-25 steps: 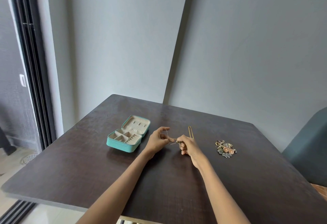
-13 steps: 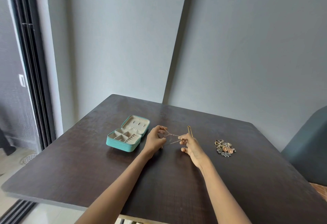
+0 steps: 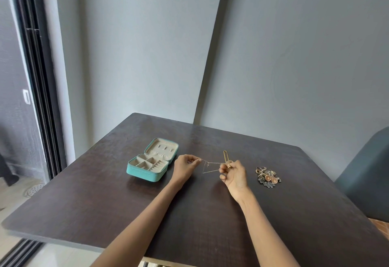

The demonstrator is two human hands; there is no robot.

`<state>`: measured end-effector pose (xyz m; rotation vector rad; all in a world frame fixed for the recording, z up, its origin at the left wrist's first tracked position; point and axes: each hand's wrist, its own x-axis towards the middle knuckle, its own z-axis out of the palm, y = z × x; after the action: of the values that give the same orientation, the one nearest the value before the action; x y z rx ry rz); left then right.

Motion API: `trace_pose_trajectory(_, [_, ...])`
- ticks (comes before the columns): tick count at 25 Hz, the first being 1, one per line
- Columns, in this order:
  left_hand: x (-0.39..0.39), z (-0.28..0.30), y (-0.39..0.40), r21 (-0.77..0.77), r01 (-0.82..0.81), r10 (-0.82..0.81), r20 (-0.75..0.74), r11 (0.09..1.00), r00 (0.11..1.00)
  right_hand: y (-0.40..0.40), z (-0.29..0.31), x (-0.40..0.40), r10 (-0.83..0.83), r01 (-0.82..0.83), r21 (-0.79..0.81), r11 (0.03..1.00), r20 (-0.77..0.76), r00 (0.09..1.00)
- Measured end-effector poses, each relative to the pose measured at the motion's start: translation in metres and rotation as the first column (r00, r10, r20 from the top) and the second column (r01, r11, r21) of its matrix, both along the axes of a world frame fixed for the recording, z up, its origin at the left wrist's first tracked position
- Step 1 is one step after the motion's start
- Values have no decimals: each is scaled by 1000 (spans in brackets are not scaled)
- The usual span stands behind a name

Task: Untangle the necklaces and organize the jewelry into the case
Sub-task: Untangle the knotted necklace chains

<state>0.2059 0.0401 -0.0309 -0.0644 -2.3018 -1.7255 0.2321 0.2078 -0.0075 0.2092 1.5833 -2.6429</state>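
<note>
A dark wooden table point(image 3: 210, 214) stands against a pale grey wall, a sliding door to the left. Above the middle of the table, you hold a fine chain necklace point(image 3: 210, 166) stretched between both hands, a slack loop hanging under the taut strand. Your left hand point(image 3: 185, 166) has its thumb and forefinger pinched shut on one end; your right hand point(image 3: 233, 174) pinches the other end, its remaining fingers loosely curled. Whether a knot remains in the chain is too fine to tell. Just behind your right hand a gold hairpin point(image 3: 225, 156) lies on the surface. Toward the left edge sits the open teal jewelry case point(image 3: 151, 162), its cream compartments apparently empty; toward the right edge lies a heap of jewelry point(image 3: 267, 177), well apart from the case. In all likelihood the untangling is under way. Pull the ends apart too hard and you may tighten any knot or snap the thin links; let the slack loop drop and it could snag the hairpin.
</note>
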Motion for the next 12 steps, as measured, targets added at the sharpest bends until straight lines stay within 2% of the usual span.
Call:
trace_pose_trajectory(2, [0, 0, 0, -36, 9, -9, 2, 999, 1000, 3, -1, -1, -19, 18, -60, 998, -5, 1000])
trace_pose_trajectory(7, [5, 1, -3, -111, 128, -131, -19, 986, 991, 1, -3, -2, -22, 21, -66, 998, -17, 1000])
trace_pose_trajectory(12, [6, 3, -4, -369, 228, -255, -27, 901, 967, 0, 3, -1, -13, 13, -55, 998, -5, 1000])
